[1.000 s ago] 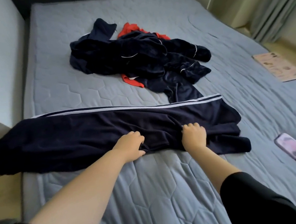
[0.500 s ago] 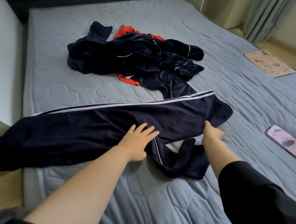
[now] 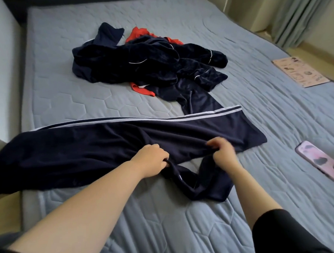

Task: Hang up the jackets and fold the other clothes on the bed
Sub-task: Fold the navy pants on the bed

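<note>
Both forearms are bare from the wrist up past the elbow. The left hand (image 3: 151, 159) and right hand (image 3: 223, 154) wear no gloves, rings or watch. Black sleeves (image 3: 282, 234) cover the upper arms, ending near the elbows; the fabric is plain, with no print or markings visible, and the right one looks loose

hands: 2 — left hand (image 3: 151, 159), right hand (image 3: 223, 154) | navy striped trousers (image 3: 85, 151): 1 | heap of dark clothes (image 3: 149, 68): 1 — garment count inside cannot be told | red garment (image 3: 139, 33): 1 | phone (image 3: 319, 161): 1 | printed sheet (image 3: 299, 72): 1 | bed (image 3: 259, 120): 1
</note>
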The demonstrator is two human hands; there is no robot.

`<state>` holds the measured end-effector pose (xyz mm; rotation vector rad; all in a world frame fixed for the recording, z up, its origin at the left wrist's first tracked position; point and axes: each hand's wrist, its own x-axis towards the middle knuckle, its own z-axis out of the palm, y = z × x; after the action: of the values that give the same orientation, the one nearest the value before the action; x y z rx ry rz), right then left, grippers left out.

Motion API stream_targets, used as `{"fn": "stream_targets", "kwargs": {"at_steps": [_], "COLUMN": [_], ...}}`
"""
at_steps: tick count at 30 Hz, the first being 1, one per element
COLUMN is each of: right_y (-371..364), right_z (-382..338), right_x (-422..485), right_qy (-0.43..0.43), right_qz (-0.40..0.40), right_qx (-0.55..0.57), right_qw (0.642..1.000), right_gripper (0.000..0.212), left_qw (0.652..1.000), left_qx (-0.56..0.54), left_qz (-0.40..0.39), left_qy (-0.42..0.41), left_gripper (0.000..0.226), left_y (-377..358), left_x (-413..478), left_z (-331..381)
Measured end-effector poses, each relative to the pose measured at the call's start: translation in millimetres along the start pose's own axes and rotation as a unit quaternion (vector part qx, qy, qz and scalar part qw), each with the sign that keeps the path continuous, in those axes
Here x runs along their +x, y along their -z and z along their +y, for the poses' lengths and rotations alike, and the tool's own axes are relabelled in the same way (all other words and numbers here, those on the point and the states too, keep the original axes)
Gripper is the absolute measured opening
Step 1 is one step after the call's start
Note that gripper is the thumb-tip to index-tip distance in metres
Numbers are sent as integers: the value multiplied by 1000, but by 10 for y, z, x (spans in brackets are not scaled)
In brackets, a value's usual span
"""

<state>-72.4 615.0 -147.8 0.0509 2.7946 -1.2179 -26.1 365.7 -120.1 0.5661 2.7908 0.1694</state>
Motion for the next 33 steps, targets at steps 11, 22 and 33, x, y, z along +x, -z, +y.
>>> {"fn": "stream_targets", "kwargs": {"at_steps": [11,22,33], "right_y": [861,436,124], "right_z": [-473,273,-108], "right_x": [606,689,891], "right_qy": [4,-267,-379], "right_qz": [-87,66,65], "right_qx": [-371,24,493], "right_qw": [924,961,781], "right_gripper": [14,64,20], "left_qw": [971,973,971], "left_qx": [-168,-2,-6], "left_qz": [131,-99,-84], "left_qy": [113,208,224], "left_gripper": [15,79,59], "left_y": [667,-44,-203], "left_x": [194,-148,-237], "left_z": [-45,-159,-302]}}
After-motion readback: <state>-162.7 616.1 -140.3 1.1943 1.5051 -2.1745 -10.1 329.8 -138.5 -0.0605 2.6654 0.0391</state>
